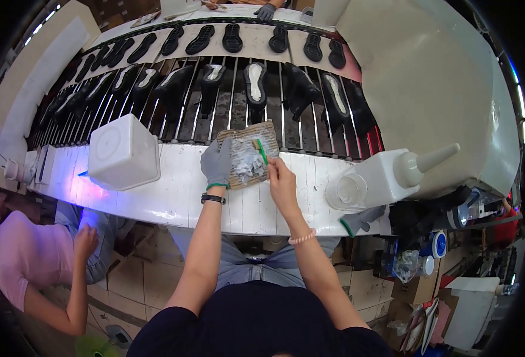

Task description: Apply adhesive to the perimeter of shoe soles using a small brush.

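Note:
My left hand [216, 162], in a grey glove with a green cuff, grips the left side of a piece of corrugated cardboard [266, 129]. A thick white smear [246, 163] covers much of the cardboard's face. Bare, my right hand [283, 185] is closed on a slim green-handled brush [262, 153], whose head lies over the white smear. Just beyond the cardboard, black shoe uppers [255, 110] rest on metal rollers, several with white-coated bottoms.
A white tub [119, 149] stands at left on the white bench [185, 205]. To the right are a white spouted bottle [387, 172], a clear cup [347, 191] and a loose grey glove [363, 221]. Black soles [233, 38] line the far belt. A person [33, 256] sits at left; another's gloved hand [265, 12] is opposite.

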`<state>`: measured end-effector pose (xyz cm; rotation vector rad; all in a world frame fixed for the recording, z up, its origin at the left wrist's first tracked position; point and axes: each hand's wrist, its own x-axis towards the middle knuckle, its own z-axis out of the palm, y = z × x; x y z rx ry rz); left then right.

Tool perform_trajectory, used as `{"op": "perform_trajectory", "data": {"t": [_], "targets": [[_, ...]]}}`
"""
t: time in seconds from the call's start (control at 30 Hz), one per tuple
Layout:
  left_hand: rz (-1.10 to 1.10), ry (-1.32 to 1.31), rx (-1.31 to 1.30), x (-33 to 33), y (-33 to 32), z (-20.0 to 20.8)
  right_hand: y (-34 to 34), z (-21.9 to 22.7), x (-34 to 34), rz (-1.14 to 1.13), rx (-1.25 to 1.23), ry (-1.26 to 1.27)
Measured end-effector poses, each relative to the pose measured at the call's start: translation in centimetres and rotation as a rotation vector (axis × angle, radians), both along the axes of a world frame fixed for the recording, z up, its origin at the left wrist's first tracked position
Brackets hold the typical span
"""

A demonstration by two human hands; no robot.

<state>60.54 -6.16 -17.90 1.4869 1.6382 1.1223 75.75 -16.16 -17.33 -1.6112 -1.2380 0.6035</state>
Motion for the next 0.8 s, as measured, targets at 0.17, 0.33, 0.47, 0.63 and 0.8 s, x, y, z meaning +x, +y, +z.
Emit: {"op": "perform_trajectory", "data": {"t": [0.17, 0.33, 0.47, 0.63, 0.8], "targets": [[0.164, 0.076, 0.033, -0.3, -0.1, -2.0, -3.5, -1.3, -2.7, -0.004, -0.01, 0.031], [0.154, 0.093, -0.02, 0.0, 0.2, -0.8, -3.8, 1.7, -1.2, -0.036, -0.216, -0.052], [0.129, 0.053, -0.005, 0.1, 0.4, -1.5, -1.3, 2.2, 0.0, -0.1, -0.121, -0.056], [0.163, 0.082, 0.011, 0.3, 0.2, -2.3, -0.9, -0.6, -1.6, -0.03, -0.003, -0.317], [0.169, 0.12, -0.009, 0.5, 0.2, -1.8, -3.6, -1.5, -1.9, -0.063, -0.183, 0.13]]}}
